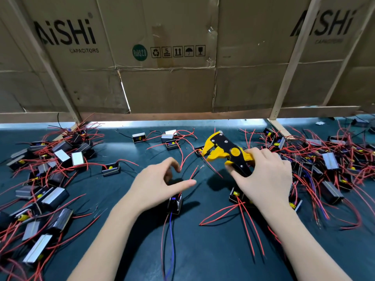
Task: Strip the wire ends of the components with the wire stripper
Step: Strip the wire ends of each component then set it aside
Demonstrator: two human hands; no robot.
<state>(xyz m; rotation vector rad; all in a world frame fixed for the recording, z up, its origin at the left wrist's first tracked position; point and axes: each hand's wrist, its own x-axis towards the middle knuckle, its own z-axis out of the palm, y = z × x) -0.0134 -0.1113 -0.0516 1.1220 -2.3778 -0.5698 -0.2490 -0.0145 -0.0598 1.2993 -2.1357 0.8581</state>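
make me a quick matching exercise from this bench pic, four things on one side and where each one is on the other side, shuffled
Things:
1. wire stripper
2. component with a blue wire
3. cardboard box wall
4. big pile of components

Places:
A. standing at the back of the bench
B. gripped in the right hand
C. heaped at the left side of the mat
D. on the mat just under the left hand

Pairs: 1-B, 2-D, 3-A, 4-C
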